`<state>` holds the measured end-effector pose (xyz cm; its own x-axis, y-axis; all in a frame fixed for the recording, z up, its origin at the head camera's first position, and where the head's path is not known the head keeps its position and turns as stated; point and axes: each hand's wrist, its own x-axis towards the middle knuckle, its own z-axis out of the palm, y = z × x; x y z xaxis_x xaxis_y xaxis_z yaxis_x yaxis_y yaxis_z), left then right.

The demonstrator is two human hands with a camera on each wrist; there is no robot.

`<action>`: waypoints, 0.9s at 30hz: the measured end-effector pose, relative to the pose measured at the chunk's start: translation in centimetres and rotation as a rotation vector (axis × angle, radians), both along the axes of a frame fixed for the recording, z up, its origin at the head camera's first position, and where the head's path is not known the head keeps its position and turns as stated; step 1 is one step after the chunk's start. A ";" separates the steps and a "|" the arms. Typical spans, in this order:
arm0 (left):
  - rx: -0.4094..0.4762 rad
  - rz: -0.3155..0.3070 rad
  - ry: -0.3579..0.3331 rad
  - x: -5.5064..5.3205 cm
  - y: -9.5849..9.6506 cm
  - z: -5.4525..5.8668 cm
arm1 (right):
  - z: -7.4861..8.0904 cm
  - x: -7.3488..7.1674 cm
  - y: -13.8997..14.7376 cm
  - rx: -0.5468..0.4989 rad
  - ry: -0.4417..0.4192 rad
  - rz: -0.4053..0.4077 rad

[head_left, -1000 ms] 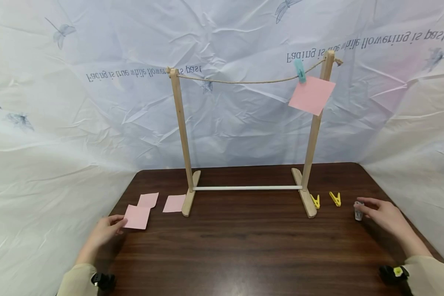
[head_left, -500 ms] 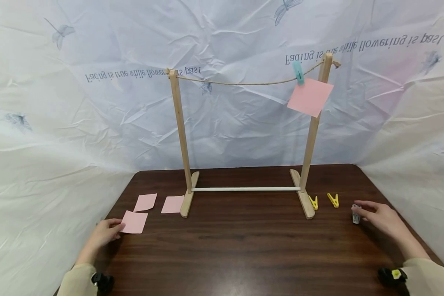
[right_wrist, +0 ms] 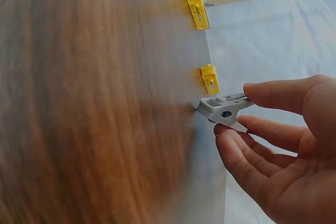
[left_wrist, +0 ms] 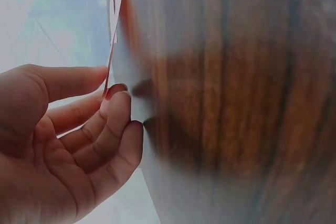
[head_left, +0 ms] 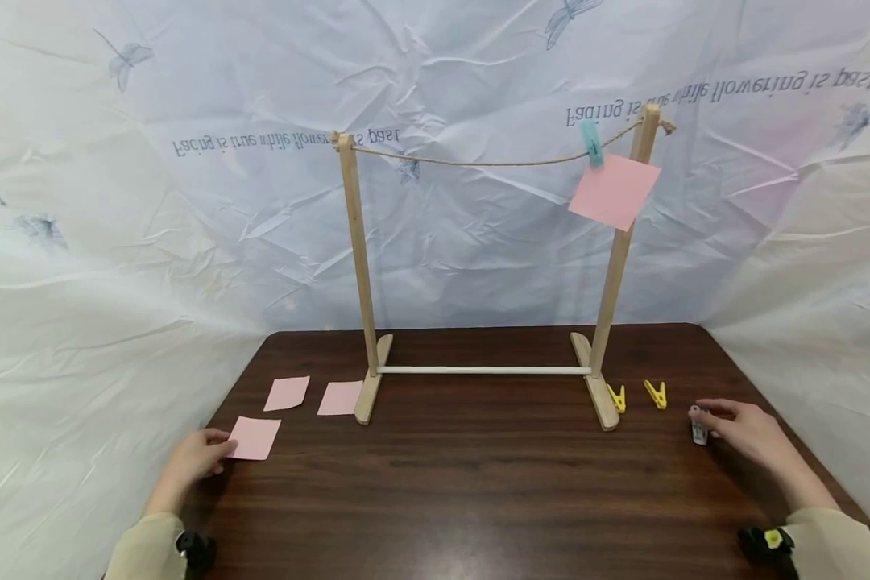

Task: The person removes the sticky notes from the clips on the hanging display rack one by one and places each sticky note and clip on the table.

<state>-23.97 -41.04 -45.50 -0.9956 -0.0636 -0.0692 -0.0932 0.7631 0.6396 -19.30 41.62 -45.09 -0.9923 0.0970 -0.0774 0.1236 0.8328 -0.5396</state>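
Now, vs. 1 s ago, the L hand (head_left: 192, 461) has drawn its pink note (head_left: 254, 438) nearer the front L side of the desk (head_left: 435, 483), clear of the rear sheet (head_left: 287, 393) it overlapped then; it's pinched by its L side. R hand (head_left: 750, 431), well apart from the L one, still pinches the grey clip (head_left: 699, 429) at approx. the same spot, R of two yellow clips (head_left: 656, 394). Hung sheet (head_left: 615, 192) w/ teal clip (head_left: 592, 144) unchanged.
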 end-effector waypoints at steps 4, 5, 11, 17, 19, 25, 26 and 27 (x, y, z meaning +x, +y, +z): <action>-0.039 -0.007 0.009 0.1 0.0 0.2 | -0.1 -0.1 -0.5 0.023 -0.006 0.013; -0.049 -0.007 0.010 0.1 0.0 0.3 | -0.1 -0.2 -0.6 0.030 -0.010 0.014; -0.113 -0.015 0.014 0.2 0.0 0.5 | -0.3 -0.6 -1.2 0.042 -0.032 0.004; -0.122 -0.015 0.028 0.2 -0.2 0.3 | -0.5 -0.8 -1.5 0.040 -0.040 -0.002; -0.119 -0.010 0.033 0.2 -0.3 0.2 | -0.6 -0.8 -1.6 0.034 -0.048 -0.003; -0.138 -0.010 0.028 0.2 -0.3 0.1 | -0.7 -1.0 -1.5 0.027 -0.072 0.005; -0.144 -0.012 0.026 0.2 -0.2 0.1 | -0.7 -1.0 -1.4 0.030 -0.074 0.008; -0.151 -0.012 0.023 0.2 -0.2 0.1 | -0.7 -1.0 -1.3 0.032 -0.077 0.010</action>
